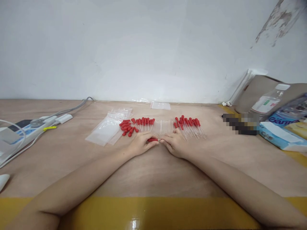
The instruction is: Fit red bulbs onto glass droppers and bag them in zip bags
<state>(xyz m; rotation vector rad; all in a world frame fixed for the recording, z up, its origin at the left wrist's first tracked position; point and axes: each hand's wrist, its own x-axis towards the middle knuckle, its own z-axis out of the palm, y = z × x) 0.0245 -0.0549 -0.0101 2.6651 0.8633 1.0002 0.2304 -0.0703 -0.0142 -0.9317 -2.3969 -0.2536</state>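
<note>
My left hand (141, 143) and my right hand (174, 143) meet at the middle of the wooden table (153, 172). The left pinches a red rubber bulb (152, 139). The right's fingers close on a thin clear glass tube at the bulb's end. Just beyond the hands lie a row of droppers with red bulbs (144, 123), a loose heap of red bulbs (127, 127), a patch of bare clear glass tubes (163, 126), and a second bunch of red-bulbed droppers (189, 125) to the right.
Clear plastic bags (107, 127) lie left of the droppers, another (160, 105) near the wall. A power strip with cables (35, 126) sits far left. At right are a plastic bottle (270, 102), cardboard and blue packets (280, 135). Yellow tape (153, 212) edges the table front.
</note>
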